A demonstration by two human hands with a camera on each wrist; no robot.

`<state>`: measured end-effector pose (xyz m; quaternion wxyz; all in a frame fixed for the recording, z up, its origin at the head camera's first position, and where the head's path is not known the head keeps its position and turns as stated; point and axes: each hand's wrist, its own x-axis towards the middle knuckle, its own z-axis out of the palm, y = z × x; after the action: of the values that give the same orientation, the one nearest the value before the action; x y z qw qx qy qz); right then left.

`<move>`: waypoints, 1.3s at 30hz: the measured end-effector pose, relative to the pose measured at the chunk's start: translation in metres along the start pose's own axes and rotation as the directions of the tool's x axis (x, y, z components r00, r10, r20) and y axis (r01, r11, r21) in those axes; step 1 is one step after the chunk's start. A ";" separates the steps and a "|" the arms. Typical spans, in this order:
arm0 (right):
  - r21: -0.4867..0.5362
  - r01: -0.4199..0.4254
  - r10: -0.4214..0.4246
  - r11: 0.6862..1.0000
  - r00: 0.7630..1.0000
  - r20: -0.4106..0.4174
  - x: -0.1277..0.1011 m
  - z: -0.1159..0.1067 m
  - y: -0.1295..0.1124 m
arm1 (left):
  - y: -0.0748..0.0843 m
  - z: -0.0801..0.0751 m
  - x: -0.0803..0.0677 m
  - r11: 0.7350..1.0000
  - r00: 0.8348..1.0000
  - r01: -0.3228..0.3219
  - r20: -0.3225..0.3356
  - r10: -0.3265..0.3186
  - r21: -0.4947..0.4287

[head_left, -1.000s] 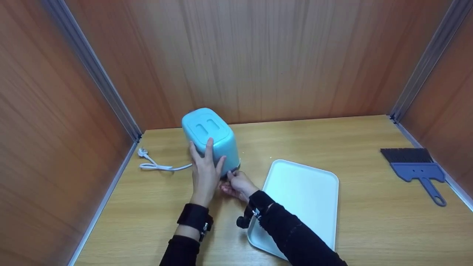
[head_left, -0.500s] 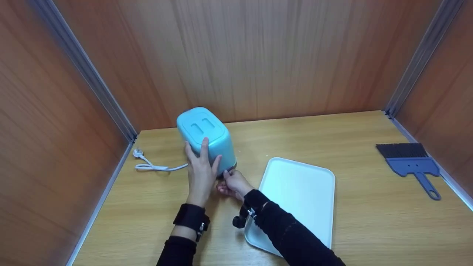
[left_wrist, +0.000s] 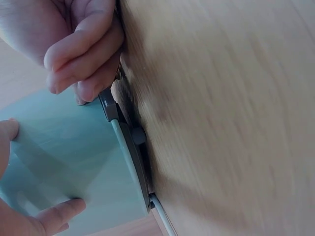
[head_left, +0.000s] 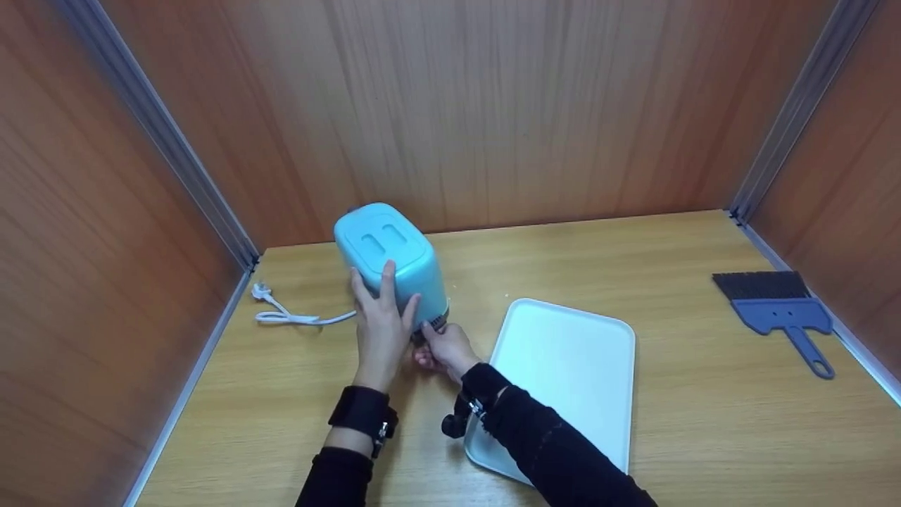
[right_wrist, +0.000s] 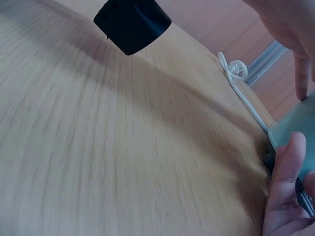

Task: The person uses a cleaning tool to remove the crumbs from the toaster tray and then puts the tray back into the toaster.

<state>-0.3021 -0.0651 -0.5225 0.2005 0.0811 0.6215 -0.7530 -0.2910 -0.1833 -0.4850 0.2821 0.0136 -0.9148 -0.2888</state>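
- The blue toaster (head_left: 391, 262) stands at the back left of the table (head_left: 633, 246), near the rear wall.
- The left hand (head_left: 380, 331) lies flat against the toaster's near side, fingers (head_left: 388, 278) straight and spread.
- The right hand (head_left: 442, 350) has its fingers curled, pinching a dark part at the toaster's base.
- A white cord (head_left: 292, 315) trails left from the toaster.
- A white tray (head_left: 570, 366) lies just right of the hands; a blue brush (head_left: 778, 310) lies well apart at the far right.
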 end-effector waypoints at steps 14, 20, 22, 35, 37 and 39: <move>-0.050 0.017 -0.023 0.999 0.993 -0.112 0.002 0.000 0.001 | -0.005 0.003 -0.002 0.999 0.998 -0.043 -0.037 0.043 0.007; -0.020 0.047 -0.049 0.999 0.988 -0.148 0.003 0.001 0.003 | -0.006 0.004 -0.002 0.999 0.999 -0.029 -0.027 0.029 0.017; -0.016 0.055 -0.057 0.998 0.987 -0.148 0.004 0.000 0.003 | -0.006 0.005 -0.002 1.000 0.999 -0.026 -0.024 0.027 0.011; -0.260 -0.001 -0.026 0.966 0.994 -0.103 0.008 -0.009 -0.002 | -0.002 0.004 -0.002 1.000 1.000 -0.003 -0.009 0.003 0.007; -0.282 -0.003 -0.025 0.959 0.995 -0.093 0.008 -0.009 -0.003 | -0.002 0.004 -0.003 1.000 1.000 -0.006 -0.012 0.006 0.005; -0.291 -0.009 -0.016 0.957 0.996 -0.085 0.007 -0.010 -0.004 | -0.003 0.004 -0.003 1.000 1.000 -0.011 -0.018 0.011 0.005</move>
<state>-0.3116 -0.0562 -0.5236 0.1820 0.0820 0.7338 -0.6494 -0.2910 -0.1828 -0.4907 0.2916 0.0118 -0.9131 -0.2849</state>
